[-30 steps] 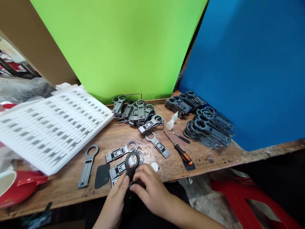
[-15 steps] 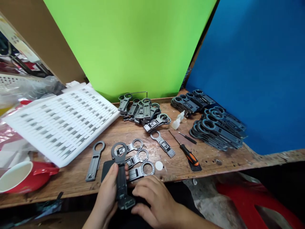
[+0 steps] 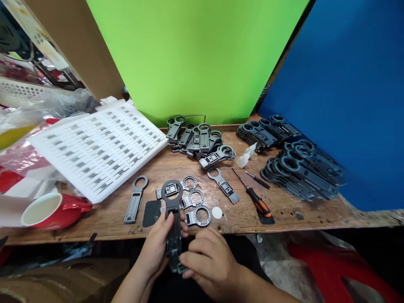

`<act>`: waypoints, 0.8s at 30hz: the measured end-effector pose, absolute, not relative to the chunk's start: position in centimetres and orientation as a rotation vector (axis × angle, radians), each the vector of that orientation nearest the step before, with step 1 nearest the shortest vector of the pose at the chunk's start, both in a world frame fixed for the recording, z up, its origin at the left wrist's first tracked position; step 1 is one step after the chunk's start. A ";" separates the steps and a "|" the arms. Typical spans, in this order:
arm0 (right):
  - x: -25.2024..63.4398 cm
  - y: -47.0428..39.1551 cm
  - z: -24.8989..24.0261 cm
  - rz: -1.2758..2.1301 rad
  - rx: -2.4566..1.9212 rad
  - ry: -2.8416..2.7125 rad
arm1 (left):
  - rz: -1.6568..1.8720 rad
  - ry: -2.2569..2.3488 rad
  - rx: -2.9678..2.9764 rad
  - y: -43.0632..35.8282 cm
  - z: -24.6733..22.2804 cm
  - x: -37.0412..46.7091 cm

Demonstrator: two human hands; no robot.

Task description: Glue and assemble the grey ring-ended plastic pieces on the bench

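My left hand is wrapped round a dark grey ring-ended bracket, holding it near the table's front edge with its ring pointing away from me. At the bracket's lower end is a short hinged-looking piece, and the curled fingers of my right hand grip it there. Beyond my hands lie several ring-ended brackets, partly hidden by the held one. A single bracket rests to the left, and another bracket to the right. A dark flat pad lies beside the held bracket.
A white slotted tray with rows of small metal pieces leans at left, behind a red mug. Bracket piles stand at the back, more stacks at right. An orange-black screwdriver, small screwdriver and white disc lie nearby.
My right hand's fingers have closed in on the lower end of the held bracket, where they were apart from it before. The camera view has shifted, so the table appears farther right.
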State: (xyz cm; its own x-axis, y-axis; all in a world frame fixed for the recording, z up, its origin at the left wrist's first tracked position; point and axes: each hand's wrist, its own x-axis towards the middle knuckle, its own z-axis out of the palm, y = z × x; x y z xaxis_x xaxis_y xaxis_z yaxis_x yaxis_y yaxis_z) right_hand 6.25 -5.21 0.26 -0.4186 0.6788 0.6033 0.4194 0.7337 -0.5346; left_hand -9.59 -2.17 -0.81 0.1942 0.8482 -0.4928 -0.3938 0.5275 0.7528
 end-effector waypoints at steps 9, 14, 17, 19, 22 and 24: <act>5.9 -3.1 -0.5 0.799 -1.193 -1.891 | 0.974 1.108 0.523 -2.6 -1.7 -8.6; 5.4 -4.6 0.4 0.467 -0.956 -2.113 | 0.988 1.013 0.279 -1.6 -2.5 -8.9; 5.1 -5.4 0.7 0.315 -0.850 -2.189 | 1.044 0.976 0.248 -1.3 -2.6 -9.4; 5.0 -5.6 0.8 0.328 -0.846 -2.188 | 1.061 0.938 0.254 -1.4 -2.6 -9.6; 5.1 -5.2 0.6 0.411 -0.893 -2.137 | 1.038 0.904 0.312 -1.9 -2.3 -9.6; 5.1 -4.7 0.4 0.537 -0.981 -2.029 | 1.004 0.918 0.389 -2.5 -2.2 -9.4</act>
